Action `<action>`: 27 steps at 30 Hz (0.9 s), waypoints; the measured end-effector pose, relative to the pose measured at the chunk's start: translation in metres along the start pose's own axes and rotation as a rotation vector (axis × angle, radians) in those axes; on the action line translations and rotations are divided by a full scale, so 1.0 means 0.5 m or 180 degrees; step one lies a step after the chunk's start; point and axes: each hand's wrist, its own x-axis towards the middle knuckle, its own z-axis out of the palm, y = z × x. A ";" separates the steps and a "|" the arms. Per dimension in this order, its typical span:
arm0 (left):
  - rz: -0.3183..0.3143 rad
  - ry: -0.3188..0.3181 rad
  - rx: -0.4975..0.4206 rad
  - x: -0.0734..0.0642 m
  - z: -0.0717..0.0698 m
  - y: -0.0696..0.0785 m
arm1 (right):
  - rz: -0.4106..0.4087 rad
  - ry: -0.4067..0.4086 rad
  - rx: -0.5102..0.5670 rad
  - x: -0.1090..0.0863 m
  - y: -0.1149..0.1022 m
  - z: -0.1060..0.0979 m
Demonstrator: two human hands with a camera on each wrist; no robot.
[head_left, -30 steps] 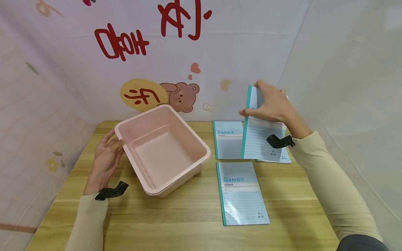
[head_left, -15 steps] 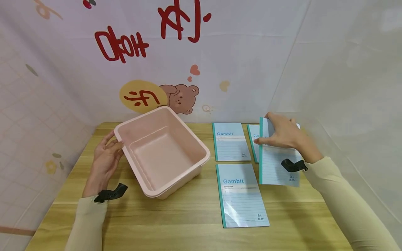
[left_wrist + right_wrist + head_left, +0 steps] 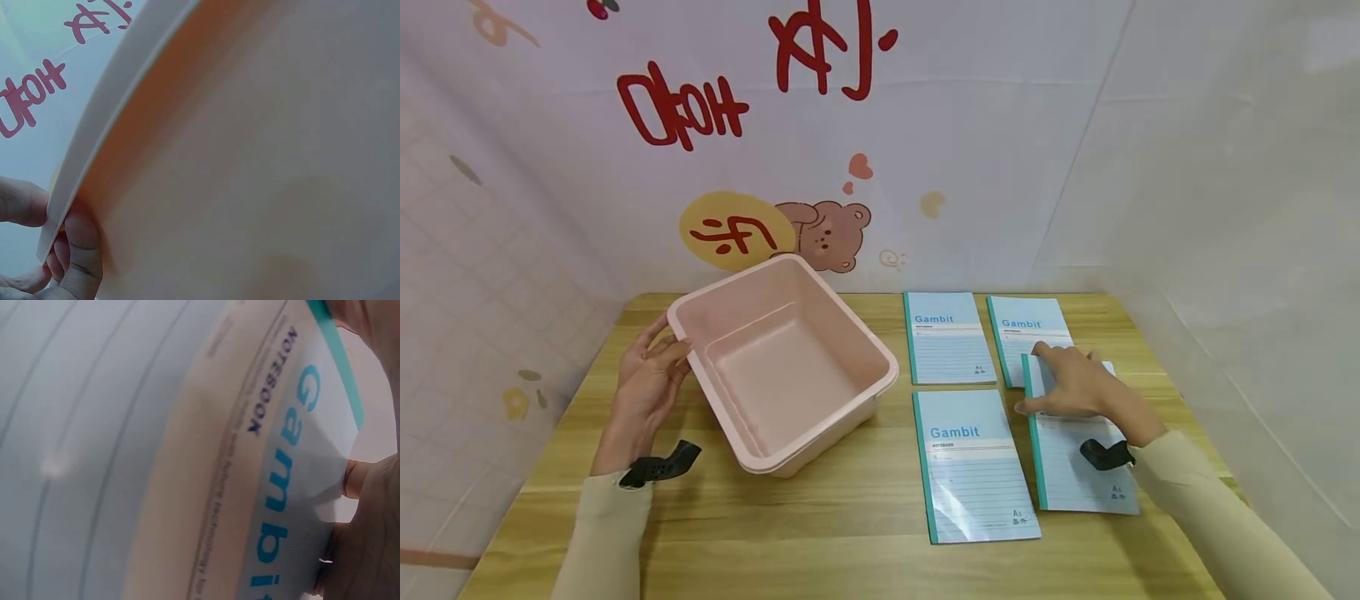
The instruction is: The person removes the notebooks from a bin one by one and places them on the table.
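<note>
My left hand pinches the left rim of a pink plastic basin; in the left wrist view the thumb lies on one side of the rim and curled fingers on the other. At the right, my right hand grips a light blue Gambit notebook by its upper part, thumb at the teal spine and fingers over the top edge. The notebook's lower end is close over the table. Its cover fills most of the right wrist view.
Three more Gambit notebooks lie on the wooden table: one at the back, one at the back right, partly covered by the held one, and one in front. A printed cloth wall stands behind.
My right hand has brought the notebook down and toward the front right, uncovering most of the back-right notebook. The left hand and the basin have stayed in place.
</note>
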 end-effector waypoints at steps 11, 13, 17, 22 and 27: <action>-0.0004 0.0063 -0.0089 -0.005 -0.004 0.002 | -0.0023 0.0043 -0.0131 -0.027 0.008 0.082; -0.0012 0.0087 -0.0147 -0.004 -0.005 0.001 | -0.0089 0.0099 -0.0108 -0.034 0.010 0.091; -0.0012 0.0084 -0.0209 -0.004 -0.010 0.003 | -0.0235 0.0242 -0.0078 -0.044 0.013 0.102; -0.0039 -0.0054 -0.0094 -0.002 -0.020 0.006 | -0.0428 0.0376 -0.0034 -0.049 0.015 0.106; -0.0163 -0.0303 0.0291 0.003 -0.041 0.016 | -0.0538 0.0426 0.0170 -0.049 0.012 0.089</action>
